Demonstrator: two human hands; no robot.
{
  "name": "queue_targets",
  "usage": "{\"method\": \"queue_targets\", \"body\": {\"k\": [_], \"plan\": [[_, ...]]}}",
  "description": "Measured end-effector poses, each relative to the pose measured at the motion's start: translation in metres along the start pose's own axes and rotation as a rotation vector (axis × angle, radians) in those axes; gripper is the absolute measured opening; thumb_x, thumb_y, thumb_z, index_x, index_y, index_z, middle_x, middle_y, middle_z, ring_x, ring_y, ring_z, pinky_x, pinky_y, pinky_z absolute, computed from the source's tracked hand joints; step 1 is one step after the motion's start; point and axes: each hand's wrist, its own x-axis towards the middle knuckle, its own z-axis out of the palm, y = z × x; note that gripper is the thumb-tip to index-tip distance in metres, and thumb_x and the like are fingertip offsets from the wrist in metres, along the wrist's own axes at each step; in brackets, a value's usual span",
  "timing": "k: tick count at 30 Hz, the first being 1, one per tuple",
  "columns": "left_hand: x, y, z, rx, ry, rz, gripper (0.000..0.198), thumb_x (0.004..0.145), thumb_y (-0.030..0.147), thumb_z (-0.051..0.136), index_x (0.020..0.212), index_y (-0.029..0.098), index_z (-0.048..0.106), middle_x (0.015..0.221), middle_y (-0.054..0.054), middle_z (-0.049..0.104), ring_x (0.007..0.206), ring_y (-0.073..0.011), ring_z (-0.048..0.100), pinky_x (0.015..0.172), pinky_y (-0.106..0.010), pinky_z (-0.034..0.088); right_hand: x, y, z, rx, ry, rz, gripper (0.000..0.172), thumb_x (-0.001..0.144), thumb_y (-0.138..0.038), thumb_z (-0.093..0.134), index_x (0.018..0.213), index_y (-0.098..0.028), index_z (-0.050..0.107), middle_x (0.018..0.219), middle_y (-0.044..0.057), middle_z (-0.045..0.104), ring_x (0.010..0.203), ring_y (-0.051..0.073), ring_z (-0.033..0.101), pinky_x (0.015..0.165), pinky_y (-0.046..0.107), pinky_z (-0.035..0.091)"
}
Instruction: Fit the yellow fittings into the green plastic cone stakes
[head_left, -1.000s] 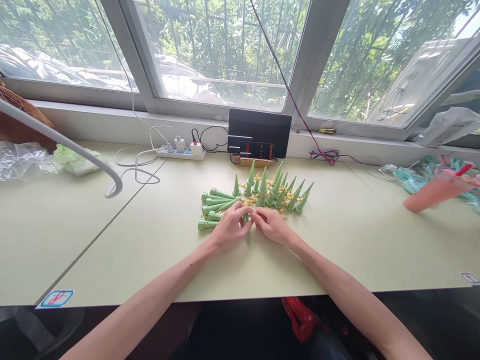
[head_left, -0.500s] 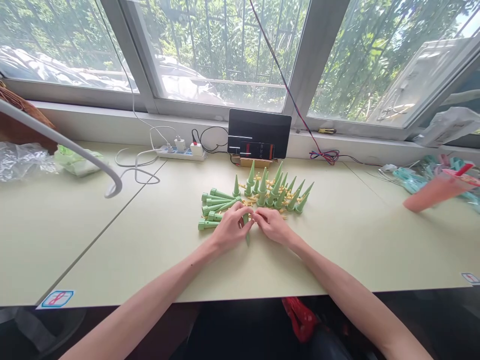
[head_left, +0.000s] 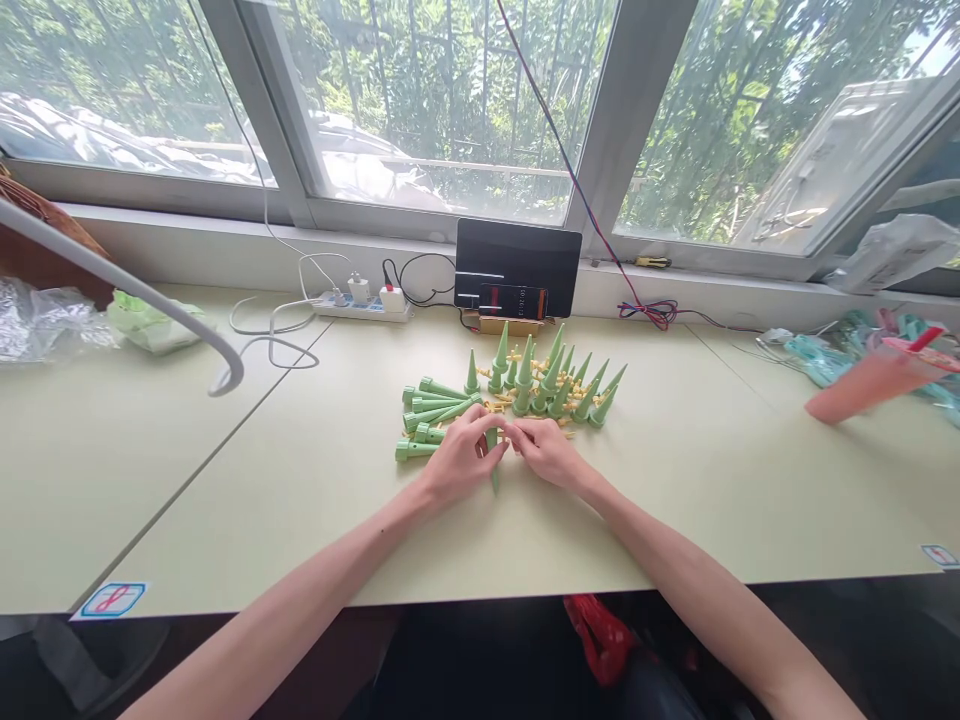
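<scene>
Green spike [head_left: 492, 440] is probably light, stiff, smooth plastic, fairly hard to break, best taken by its thicker body rather than its narrow point; it lies between the fingers of the left hand [head_left: 463, 458], closed around it, tip toward the tabletop's [head_left: 480, 560] near edge. Just beside it, the fingers of the right hand [head_left: 551, 450] are pinched together; I cannot tell what they hold. Upright spikes [head_left: 552, 378] stand beyond

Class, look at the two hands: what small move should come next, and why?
Probably press the right hand gently toward the green spike while the left hand steadies it: the left fingers grip the spike, and the right fingertips are pinched close beside it, hiding anything between them.
</scene>
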Motion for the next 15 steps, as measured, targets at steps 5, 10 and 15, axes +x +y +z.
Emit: {"method": "queue_targets", "body": {"k": [5, 10, 15], "plan": [[0.0002, 0.0009, 0.0, -0.006, 0.012, 0.0, 0.014, 0.084, 0.016, 0.057, 0.096, 0.02, 0.064, 0.089, 0.0, 0.051, 0.058, -0.0068, 0.051, 0.059, -0.024, 0.048, -0.0007, -0.0007, 0.0003, 0.02, -0.006, 0.008, 0.047, 0.1, -0.043, 0.035, 0.06, -0.018, 0.043, 0.057, -0.003, 0.043, 0.055, 0.011, 0.04, 0.055, 0.024, 0.03], [0.0006, 0.0001, 0.0009, 0.005, 0.041, 0.006, 0.011, 0.085, 0.017, 0.057, 0.094, 0.019, 0.063, 0.089, -0.001, 0.052, 0.058, -0.0072, 0.051, 0.057, -0.024, 0.048, -0.0012, -0.0034, 0.0011, 0.013, 0.031, 0.031, 0.039, 0.097, -0.042, 0.041, 0.07, -0.018, 0.053, 0.059, -0.003, 0.048, 0.055, 0.011, 0.041, 0.054, 0.024, 0.031], [0.0001, -0.0016, 0.0011, 0.001, 0.036, -0.015, 0.011, 0.086, 0.02, 0.057, 0.095, 0.02, 0.063, 0.091, -0.001, 0.053, 0.054, -0.006, 0.051, 0.056, -0.024, 0.048, -0.001, -0.004, 0.0008, 0.009, 0.03, 0.03, 0.027, 0.095, -0.038, 0.046, 0.081, -0.018, 0.059, 0.066, -0.001, 0.054, 0.057, 0.012, 0.042, 0.055, 0.025, 0.031]]}}
